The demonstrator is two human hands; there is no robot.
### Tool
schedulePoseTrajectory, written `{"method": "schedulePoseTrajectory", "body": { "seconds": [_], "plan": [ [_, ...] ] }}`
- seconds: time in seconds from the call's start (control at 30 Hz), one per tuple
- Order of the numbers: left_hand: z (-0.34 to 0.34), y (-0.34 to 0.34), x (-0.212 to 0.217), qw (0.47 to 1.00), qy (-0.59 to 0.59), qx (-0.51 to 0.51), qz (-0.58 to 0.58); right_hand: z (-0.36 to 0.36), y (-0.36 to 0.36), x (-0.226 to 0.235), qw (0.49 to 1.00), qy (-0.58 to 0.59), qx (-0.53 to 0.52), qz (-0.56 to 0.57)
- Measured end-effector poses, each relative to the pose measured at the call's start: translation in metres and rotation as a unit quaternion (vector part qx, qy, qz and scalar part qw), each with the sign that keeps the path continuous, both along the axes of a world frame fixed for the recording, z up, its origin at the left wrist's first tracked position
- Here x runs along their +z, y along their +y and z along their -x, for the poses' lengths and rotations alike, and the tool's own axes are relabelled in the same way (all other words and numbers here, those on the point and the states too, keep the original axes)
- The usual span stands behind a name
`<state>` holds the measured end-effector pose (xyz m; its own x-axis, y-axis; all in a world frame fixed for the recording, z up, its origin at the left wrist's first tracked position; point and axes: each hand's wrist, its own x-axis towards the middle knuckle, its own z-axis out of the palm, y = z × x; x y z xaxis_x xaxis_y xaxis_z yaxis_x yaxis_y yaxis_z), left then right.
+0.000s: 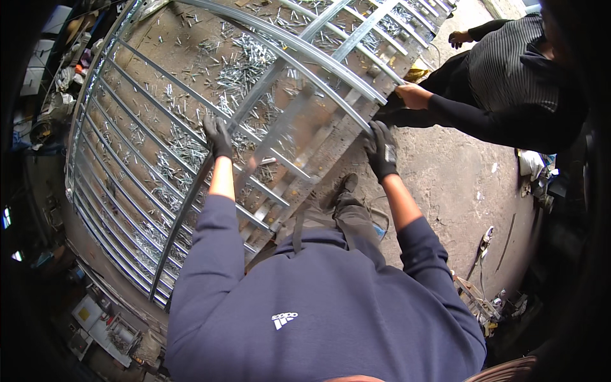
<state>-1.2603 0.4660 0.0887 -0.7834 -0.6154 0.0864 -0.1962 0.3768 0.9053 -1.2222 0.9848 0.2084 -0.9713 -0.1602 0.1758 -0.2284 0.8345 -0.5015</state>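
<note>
black gloves (218,135), silver metal frame (159,121), navy hoodie (318,312)

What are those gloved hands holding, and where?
A metal frame. The left hand grips a diagonal bar inside it; the right hand grips the end of its curved edge rail.

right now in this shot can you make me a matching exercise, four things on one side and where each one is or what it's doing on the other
Things:
1. left hand
2. right hand
3. co-worker's hand
4. loose metal pieces

Places or states:
A. scattered on the floor under the frame
B. black glove, on an inner bar of the metal frame
C. bare, on the frame's end at the upper right
D. black glove, at the frame's near edge beside the flat strip

Pairs: 1-B, 2-D, 3-C, 4-A
</note>
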Motion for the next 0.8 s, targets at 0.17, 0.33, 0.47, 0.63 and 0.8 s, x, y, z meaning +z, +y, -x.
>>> {"method": "schedulePoseTrajectory", "body": {
  "seconds": [0.17, 0.33, 0.47, 0.63, 0.8],
  "plan": [
    [-0.159, 0.101, 0.037, 0.994, -0.027, -0.051, -0.089, 0.052, -0.041, -0.007, 0.972, -0.228, -0.024, -0.044],
    [-0.273, 0.187, 0.061, 0.970, -0.139, 0.005, -0.199, 0.032, -0.031, 0.012, 0.767, -0.559, 0.012, 0.315],
    [-0.273, 0.256, 0.052, 0.906, -0.125, -0.015, -0.404, -0.021, 0.045, 0.001, 0.693, -0.608, 0.088, 0.378],
    [-0.199, 0.331, 0.052, 0.792, -0.203, -0.080, -0.570, -0.136, 0.218, -0.031, 0.758, -0.588, 0.053, 0.279],
    [-0.142, 0.402, 0.053, 0.826, -0.216, -0.067, -0.516, -0.239, 0.383, -0.032, 0.738, -0.613, -0.015, 0.282]
  ]
}}
